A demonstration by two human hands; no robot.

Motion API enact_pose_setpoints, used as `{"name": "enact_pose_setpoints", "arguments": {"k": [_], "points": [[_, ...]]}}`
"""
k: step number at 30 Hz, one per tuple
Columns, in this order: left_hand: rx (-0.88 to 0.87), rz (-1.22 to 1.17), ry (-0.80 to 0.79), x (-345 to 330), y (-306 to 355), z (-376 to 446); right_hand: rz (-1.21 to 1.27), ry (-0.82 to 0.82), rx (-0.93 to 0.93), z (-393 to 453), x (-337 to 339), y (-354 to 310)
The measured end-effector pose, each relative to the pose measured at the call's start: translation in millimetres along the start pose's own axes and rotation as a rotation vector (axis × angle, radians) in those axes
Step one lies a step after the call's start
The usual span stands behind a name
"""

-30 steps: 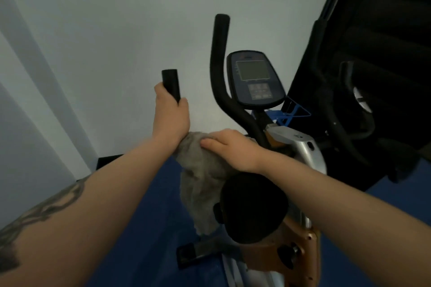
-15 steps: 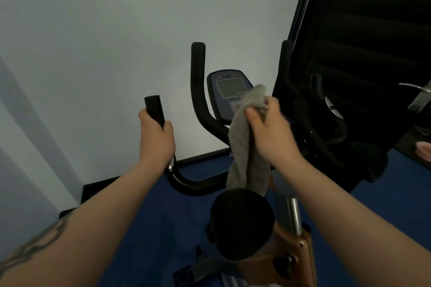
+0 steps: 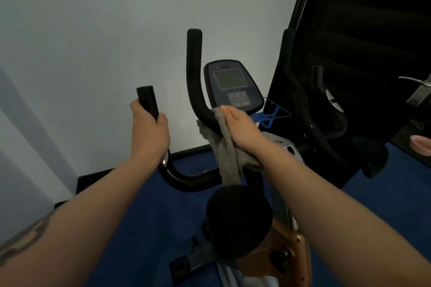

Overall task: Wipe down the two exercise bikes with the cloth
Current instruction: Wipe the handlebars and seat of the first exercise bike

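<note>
- Meanwhile, since half a second earlier the right hand had dropped from in front of the console to the bend of the right handlebar, exposing the screen.
- It clutched the limp, fuzzy grey cloth against that curved black tube; the cloth hung toward the round black saddle.
- The left hand stayed wrapped around the matte left grip.
- Two bikes showed: the near exercise bike, copper-bodied, and one dark bike to its right.
</note>
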State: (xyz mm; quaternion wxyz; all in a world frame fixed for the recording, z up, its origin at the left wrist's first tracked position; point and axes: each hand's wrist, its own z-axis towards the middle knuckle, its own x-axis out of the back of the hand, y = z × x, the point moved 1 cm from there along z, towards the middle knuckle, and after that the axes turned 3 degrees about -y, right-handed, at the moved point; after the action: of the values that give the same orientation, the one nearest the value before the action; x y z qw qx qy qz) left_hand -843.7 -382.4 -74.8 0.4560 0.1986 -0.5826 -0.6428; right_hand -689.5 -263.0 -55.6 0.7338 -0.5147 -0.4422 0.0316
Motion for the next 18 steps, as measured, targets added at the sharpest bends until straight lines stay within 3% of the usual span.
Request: {"name": "enact_pose_setpoints", "arguments": {"k": [2,6,9,14,18], "points": [[0.001,0.002,0.005,1.0,0.8,-0.1,-0.002,-0.008,-0.011,-12.1,-2.1,6.9],[0.005,0.013,0.015,0.7,2.4,-1.4,-0.184,0.053,0.141,-56.8,-7.4,25.9],[0.0,0.05,0.027,-0.2,3.7,-3.1,-0.227,-0.003,0.104,-24.0,-3.6,14.9],[0.01,0.017,0.003,1.8,3.5,-2.1,-0.038,0.006,0.032,-3.8,-7.1,3.8],[0.02,0.015,0.004,1.2,2.7,-2.2,-0.242,0.063,0.154,-57.2,-9.8,32.8]]}}
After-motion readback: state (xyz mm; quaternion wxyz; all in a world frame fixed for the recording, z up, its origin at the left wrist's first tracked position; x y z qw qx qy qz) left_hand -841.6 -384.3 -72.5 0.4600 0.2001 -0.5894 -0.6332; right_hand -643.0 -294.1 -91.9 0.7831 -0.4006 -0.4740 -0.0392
